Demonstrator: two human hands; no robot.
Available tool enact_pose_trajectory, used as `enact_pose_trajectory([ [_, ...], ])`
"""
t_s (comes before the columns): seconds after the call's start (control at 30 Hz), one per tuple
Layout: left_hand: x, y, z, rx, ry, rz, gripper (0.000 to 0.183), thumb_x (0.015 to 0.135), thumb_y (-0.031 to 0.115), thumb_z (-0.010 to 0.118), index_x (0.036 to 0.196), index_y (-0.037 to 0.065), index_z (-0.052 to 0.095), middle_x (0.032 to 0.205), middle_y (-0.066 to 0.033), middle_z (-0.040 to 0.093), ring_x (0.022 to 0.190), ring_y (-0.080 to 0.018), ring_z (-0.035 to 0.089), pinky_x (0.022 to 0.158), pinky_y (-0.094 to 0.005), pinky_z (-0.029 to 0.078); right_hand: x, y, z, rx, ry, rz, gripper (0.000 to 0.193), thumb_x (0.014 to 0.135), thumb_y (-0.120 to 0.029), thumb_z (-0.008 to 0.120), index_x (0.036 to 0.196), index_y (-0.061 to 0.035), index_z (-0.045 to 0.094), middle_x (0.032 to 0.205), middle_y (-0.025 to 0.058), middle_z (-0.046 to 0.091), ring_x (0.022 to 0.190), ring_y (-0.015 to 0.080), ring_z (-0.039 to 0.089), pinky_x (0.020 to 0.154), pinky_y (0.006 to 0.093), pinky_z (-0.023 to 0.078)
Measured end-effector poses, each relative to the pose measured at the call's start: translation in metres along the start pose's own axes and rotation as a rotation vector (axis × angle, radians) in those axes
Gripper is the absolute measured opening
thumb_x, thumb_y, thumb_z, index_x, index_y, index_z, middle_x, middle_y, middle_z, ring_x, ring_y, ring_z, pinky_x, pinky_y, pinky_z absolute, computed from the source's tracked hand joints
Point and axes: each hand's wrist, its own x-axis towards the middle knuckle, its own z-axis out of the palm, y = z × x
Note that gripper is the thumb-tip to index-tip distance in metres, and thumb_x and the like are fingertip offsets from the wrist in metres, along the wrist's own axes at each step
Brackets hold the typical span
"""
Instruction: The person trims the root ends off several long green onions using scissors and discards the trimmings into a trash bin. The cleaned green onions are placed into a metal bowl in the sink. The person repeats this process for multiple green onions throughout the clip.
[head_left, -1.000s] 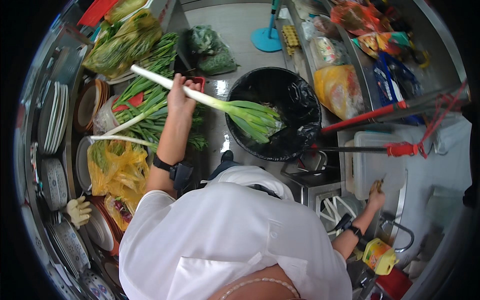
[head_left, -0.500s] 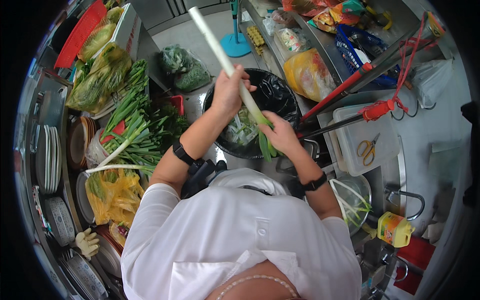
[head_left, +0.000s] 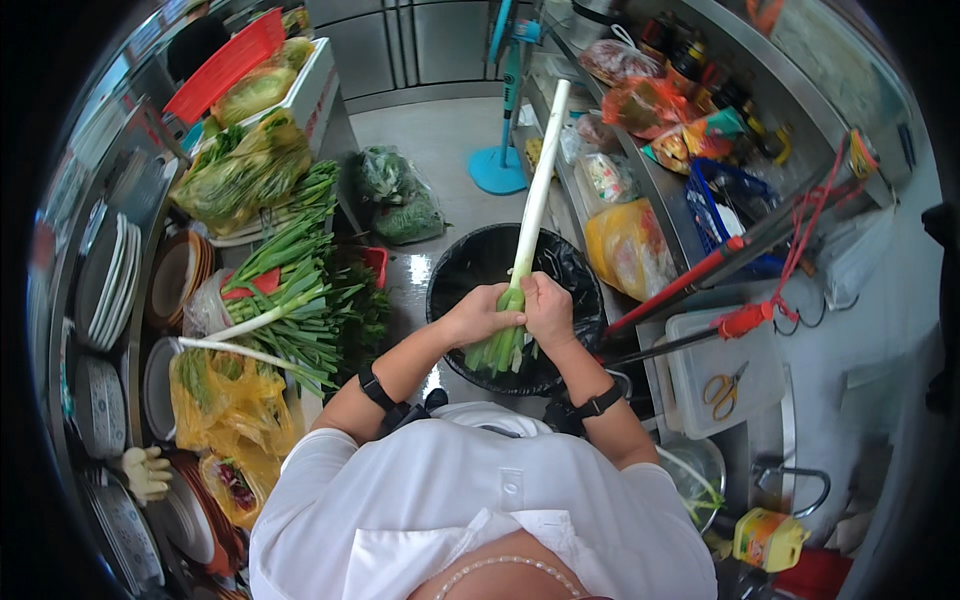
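Observation:
A long leek [head_left: 535, 190] stands nearly upright over a bin lined with a black bag [head_left: 445, 262], its white end pointing away and up. Both my hands grip its green part near the bottom. My left hand [head_left: 482, 316] wraps round it from the left, and my right hand [head_left: 549, 311] closes on it from the right, right beside the left. Short green leaf ends hang below my hands inside the bin's mouth. What the fingertips do behind the stalk is hidden.
Piled leeks [head_left: 285, 285] and bagged greens [head_left: 245, 175] lie at the left, by stacked plates [head_left: 112, 285]. At the right, orange-handled scissors [head_left: 722, 392] rest on a clear lid [head_left: 690, 350], near red-handled poles [head_left: 675, 290]. A bag of greens [head_left: 405, 195] sits on the floor.
The leek has swung from leaning left to leaning slightly right. My left hand has slid down from the white stalk to the green part, next to my right hand. The view has tilted up.

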Motion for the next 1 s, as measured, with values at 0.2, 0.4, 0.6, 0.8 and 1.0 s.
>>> enact_pose_trajectory([
  [0.2,-0.034,0.024,-0.038,-0.229,-0.148,-0.009,0.028,0.087,0.009,0.065,0.112,0.000,0.054,0.092,-0.0078,0.064,0.081,-0.0172,0.066,0.075,-0.0325,0.054,0.030,0.005,0.002,-0.121,0.067,-0.345,0.025,0.094,-0.021,0.054,0.075,-0.0052,0.055,0.065,0.0149,0.056,0.063,0.0356,0.058,0.056,0.0449,0.045],
  [0.4,-0.092,0.029,-0.075,-0.245,-0.211,-0.062,0.030,0.087,0.011,0.064,0.113,-0.001,0.054,0.088,-0.0084,0.065,0.082,-0.0173,0.066,0.075,-0.0321,0.053,0.064,0.097,-0.012,-0.256,0.176,0.023,0.034,0.098,-0.029,0.045,0.082,-0.0029,0.058,0.075,0.0211,0.061,0.071,0.0438,0.058,0.061,0.0513,0.044],
  [0.6,-0.120,0.033,-0.103,-0.143,-0.137,-0.014,0.030,0.088,0.016,0.066,0.111,0.001,0.055,0.088,-0.0085,0.065,0.084,-0.0170,0.066,0.078,-0.0316,0.052,-0.001,0.183,0.031,-0.627,-0.465,0.315,0.041,0.099,-0.035,0.040,0.108,0.0026,0.054,0.093,0.0285,0.063,0.088,0.0479,0.059,0.079,0.0523,0.046],
  [0.8,-0.076,0.013,-0.091,0.183,-0.139,0.120,0.031,0.091,0.026,0.063,0.112,0.003,0.057,0.098,-0.0056,0.065,0.094,-0.0151,0.060,0.086,-0.0316,0.048,0.020,0.066,0.057,0.489,-0.410,0.187,0.063,0.097,-0.040,0.051,0.140,0.0020,0.035,0.118,0.0231,0.062,0.107,0.0352,0.061,0.092,0.0415,0.048],
  [1.0,-0.013,-0.010,-0.051,0.617,-0.191,0.152,0.027,0.091,0.029,0.061,0.097,0.002,0.058,0.084,-0.0131,0.062,0.078,-0.0259,0.061,0.071,-0.0370,0.048,0.060,-0.033,0.024,1.301,-0.144,0.339,0.027,0.097,-0.031,0.056,0.088,-0.0067,0.047,0.060,-0.0013,0.040,0.053,0.0092,0.040,0.055,0.0278,0.045],
])
